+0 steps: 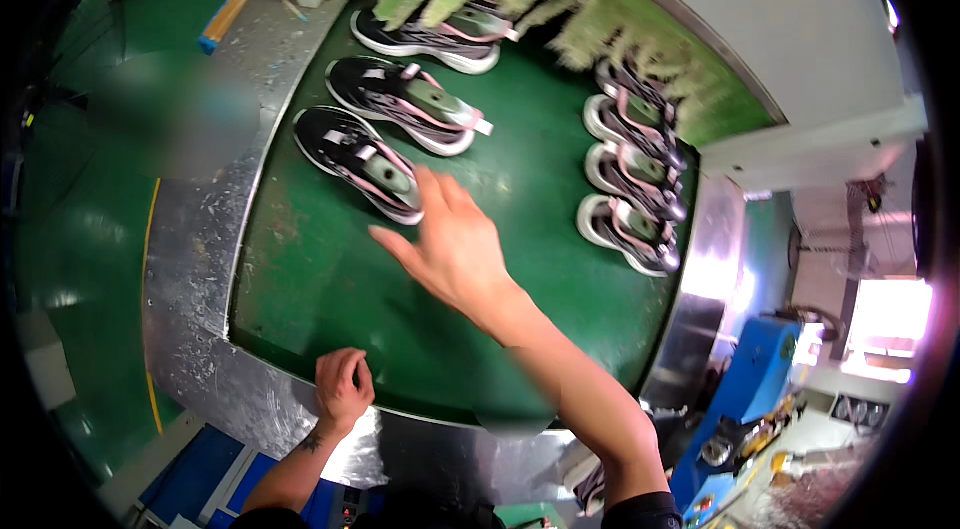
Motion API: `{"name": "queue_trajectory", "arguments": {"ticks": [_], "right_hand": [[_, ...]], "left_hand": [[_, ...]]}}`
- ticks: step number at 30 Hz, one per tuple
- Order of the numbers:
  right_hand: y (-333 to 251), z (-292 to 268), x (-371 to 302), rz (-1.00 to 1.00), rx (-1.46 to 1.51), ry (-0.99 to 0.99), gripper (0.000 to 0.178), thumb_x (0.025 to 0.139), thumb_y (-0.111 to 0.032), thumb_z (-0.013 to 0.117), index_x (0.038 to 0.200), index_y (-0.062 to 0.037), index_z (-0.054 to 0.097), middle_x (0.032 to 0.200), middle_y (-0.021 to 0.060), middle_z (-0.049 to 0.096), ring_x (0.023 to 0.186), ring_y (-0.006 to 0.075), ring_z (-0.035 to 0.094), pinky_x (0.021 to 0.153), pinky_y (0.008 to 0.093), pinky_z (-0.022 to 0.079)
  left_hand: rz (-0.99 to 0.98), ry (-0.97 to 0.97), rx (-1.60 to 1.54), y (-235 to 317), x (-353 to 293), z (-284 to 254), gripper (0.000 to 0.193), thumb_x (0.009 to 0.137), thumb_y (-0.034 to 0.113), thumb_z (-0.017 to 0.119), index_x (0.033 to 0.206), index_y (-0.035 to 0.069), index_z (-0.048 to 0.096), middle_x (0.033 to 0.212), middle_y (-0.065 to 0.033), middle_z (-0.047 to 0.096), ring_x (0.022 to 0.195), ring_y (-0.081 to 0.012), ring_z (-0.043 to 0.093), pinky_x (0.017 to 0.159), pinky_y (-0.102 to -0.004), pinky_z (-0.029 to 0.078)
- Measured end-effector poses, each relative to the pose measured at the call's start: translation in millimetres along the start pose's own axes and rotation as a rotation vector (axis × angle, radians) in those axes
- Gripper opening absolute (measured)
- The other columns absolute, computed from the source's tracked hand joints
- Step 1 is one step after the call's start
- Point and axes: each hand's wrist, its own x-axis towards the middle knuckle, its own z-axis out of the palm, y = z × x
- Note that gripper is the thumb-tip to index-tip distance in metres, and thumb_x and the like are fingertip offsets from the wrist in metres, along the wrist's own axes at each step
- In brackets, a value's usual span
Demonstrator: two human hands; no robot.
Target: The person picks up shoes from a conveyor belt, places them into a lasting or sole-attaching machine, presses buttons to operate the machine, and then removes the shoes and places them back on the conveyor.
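Gently handle black running shoe point(352, 161), left row, farthest from bristle curtain point(590, 34), by its heel point(402, 199). See spread right grip point(402, 201) there, clasping nothing; cannot tell closure or contents of curled left grip point(344, 387).

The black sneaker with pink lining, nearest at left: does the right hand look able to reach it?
Probably yes: the right hand is open, close to that black sneaker; nothing visible blocks it.

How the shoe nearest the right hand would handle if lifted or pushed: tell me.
The black shoe is probably light and somewhat flexible, since its upper looks like fabric. Pushed, it would likely slide rather than roll, as it stands sole down on the flat green surface.
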Motion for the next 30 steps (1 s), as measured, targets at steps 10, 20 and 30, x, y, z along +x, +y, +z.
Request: {"name": "queue_trajectory", "arguments": {"ticks": [10, 20, 30], "right_hand": [[48.6, 28.3, -11.6, 0.208, 0.039, -0.452, 0.067, 0.070, -0.054, 0.066, 0.088, 0.0101, 0.059, 0.076, 0.0268, 0.062, 0.074, 0.0371, 0.064, 0.067, 0.0411, 0.052], [-70.2, -158.2, -460.1, 1.233, 0.818, 0.549, 0.045, 0.077, -0.021, 0.071, 0.112, 0.0036, 0.055, 0.098, 0.0067, 0.062, 0.084, 0.0128, 0.056, 0.077, 0.0284, 0.047], [-136.0, -185.0, -529.6, 0.115, 0.520, 0.925, 0.070, 0.079, -0.017, 0.070, 0.136, -0.0025, 0.032, 0.128, 0.0150, 0.046, 0.117, 0.0193, 0.046, 0.099, 0.0335, 0.036]], "left_hand": [[0.020, 0.041, 0.018, 13.6, 17.7, 1.3, 0.013, 0.073, 0.000, 0.059, 0.085, 0.004, 0.056, 0.083, -0.0110, 0.059, 0.079, -0.0297, 0.056, 0.072, -0.0394, 0.041], [-0.043, -0.579, -0.978, 157.3, -1.7, -22.3, 0.061, 0.078, 0.006, 0.062, 0.133, 0.003, 0.037, 0.125, -0.0139, 0.049, 0.115, -0.0222, 0.047, 0.094, -0.0327, 0.037], [0.185, -1.269, -1.299, 334.9, -119.3, -51.9, 0.066, 0.076, 0.011, 0.058, 0.135, 0.001, 0.031, 0.129, -0.0163, 0.045, 0.115, -0.0255, 0.045, 0.094, -0.0362, 0.038]]}}
